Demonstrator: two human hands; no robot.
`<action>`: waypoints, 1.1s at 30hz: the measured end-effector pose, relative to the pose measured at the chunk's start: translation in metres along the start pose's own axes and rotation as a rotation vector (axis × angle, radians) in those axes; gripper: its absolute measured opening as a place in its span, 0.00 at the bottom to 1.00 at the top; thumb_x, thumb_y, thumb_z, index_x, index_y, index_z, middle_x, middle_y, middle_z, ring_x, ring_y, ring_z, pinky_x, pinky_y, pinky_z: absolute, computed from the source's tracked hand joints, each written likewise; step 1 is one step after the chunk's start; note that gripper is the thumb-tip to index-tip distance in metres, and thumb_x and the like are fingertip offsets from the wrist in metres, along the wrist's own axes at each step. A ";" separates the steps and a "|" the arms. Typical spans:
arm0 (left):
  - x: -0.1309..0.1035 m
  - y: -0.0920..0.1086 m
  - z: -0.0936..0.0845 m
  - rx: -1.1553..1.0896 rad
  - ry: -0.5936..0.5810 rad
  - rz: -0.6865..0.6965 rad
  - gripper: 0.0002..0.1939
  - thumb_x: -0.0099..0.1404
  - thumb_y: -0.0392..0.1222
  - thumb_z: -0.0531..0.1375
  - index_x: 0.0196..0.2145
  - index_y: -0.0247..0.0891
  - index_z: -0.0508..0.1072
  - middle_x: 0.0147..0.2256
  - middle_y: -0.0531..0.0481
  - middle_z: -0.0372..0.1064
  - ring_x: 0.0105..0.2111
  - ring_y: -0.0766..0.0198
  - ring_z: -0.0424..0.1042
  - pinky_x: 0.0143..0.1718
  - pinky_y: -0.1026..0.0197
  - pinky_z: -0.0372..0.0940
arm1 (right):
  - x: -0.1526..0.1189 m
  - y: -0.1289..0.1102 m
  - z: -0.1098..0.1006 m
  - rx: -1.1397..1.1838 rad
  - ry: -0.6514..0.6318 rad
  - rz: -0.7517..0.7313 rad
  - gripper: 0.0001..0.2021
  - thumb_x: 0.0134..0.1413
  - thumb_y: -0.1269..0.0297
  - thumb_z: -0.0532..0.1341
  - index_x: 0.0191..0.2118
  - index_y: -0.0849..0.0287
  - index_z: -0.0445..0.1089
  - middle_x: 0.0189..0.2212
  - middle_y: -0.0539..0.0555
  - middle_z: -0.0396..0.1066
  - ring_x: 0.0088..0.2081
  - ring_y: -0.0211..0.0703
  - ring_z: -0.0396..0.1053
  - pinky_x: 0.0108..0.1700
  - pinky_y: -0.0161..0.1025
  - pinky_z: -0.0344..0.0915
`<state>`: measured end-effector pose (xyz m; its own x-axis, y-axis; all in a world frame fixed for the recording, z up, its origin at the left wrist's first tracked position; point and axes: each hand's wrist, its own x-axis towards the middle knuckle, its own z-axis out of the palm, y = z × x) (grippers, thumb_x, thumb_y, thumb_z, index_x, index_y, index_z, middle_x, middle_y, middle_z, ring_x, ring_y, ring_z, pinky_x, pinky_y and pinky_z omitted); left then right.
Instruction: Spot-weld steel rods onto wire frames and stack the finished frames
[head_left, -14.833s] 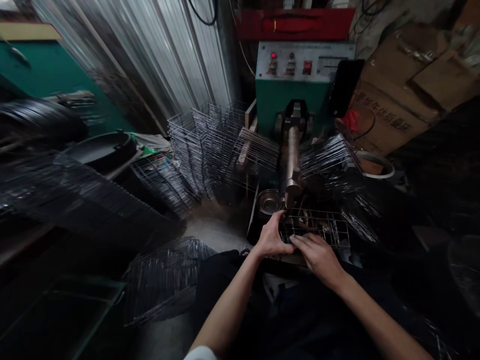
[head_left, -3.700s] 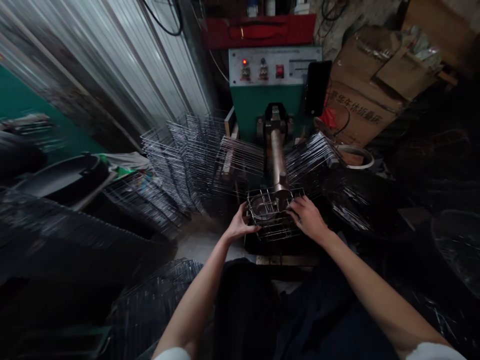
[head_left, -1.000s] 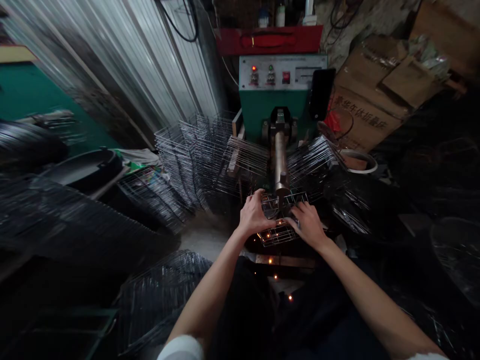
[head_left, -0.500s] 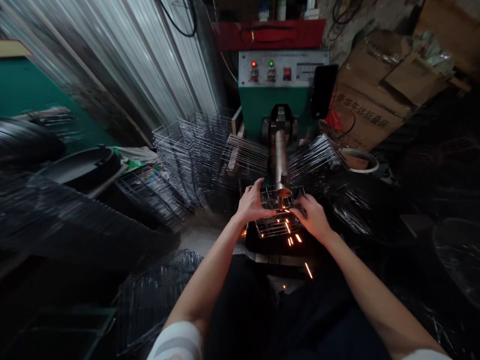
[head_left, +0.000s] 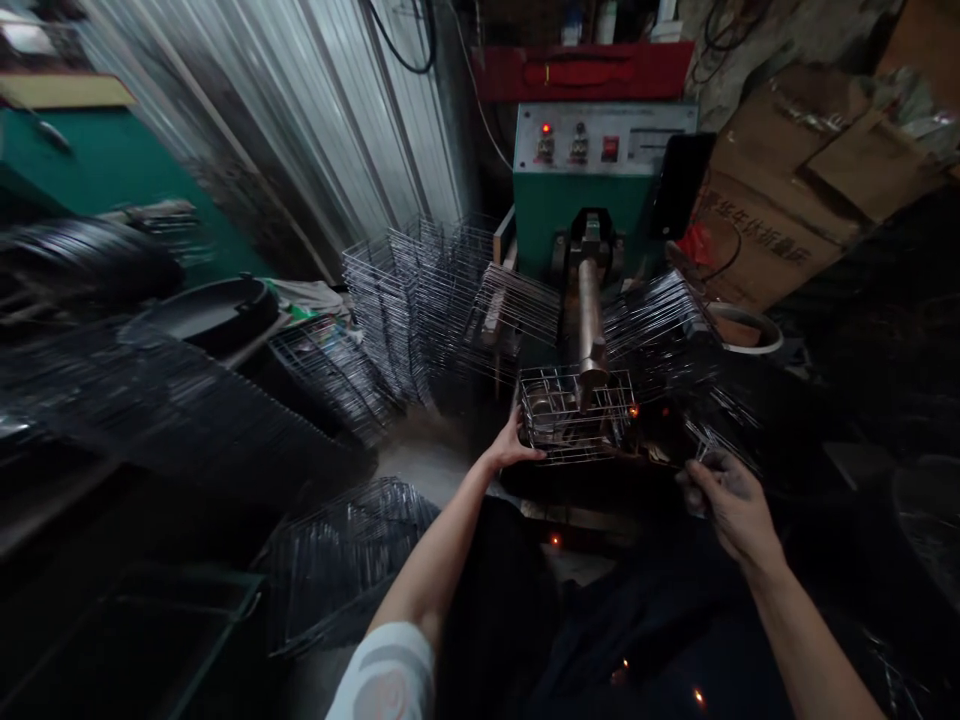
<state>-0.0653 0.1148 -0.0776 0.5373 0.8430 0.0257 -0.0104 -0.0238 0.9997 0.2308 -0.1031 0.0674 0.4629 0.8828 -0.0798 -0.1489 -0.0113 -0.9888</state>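
Observation:
My left hand (head_left: 510, 445) grips the near left corner of a small wire basket (head_left: 577, 440), its thumb along the front edge. The basket rests under the welder's round metal electrode arm (head_left: 591, 320), whose tip reaches down among the wires. Off to the right, my right hand (head_left: 731, 500) is closed in a pinch, apart from the basket. Thin bright metal wires (head_left: 701, 437) show at its fingertips; how many it holds is unclear. A few sparks glow near the basket and on the dark clothing over my lap.
Behind stands the green welding machine (head_left: 547, 225) with a lit red lamp. Stacked wire racks (head_left: 405, 300) rise to the left, and more wire pieces (head_left: 652, 320) lie right of the arm. A cardboard box (head_left: 787, 220) and a white bucket (head_left: 769, 335) are at the right.
My right hand has left the basket and moved right to the wires. The spark shower has died down and the green lamp is out. The view has shifted left.

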 end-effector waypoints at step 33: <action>-0.071 0.162 0.090 1.111 0.066 0.114 0.74 0.38 0.48 0.75 0.71 0.46 0.31 0.61 0.43 0.63 0.61 0.41 0.63 0.66 0.41 0.52 | -0.012 0.020 0.065 -1.334 -0.601 -1.032 0.17 0.62 0.77 0.56 0.55 0.65 0.71 0.47 0.61 0.77 0.47 0.53 0.66 0.45 0.46 0.66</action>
<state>-0.0294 0.0030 0.0826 0.5351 0.8314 0.1498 0.7204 -0.5416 0.4332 0.1660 -0.0836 0.0568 -0.4930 0.8067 0.3258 0.8429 0.5357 -0.0510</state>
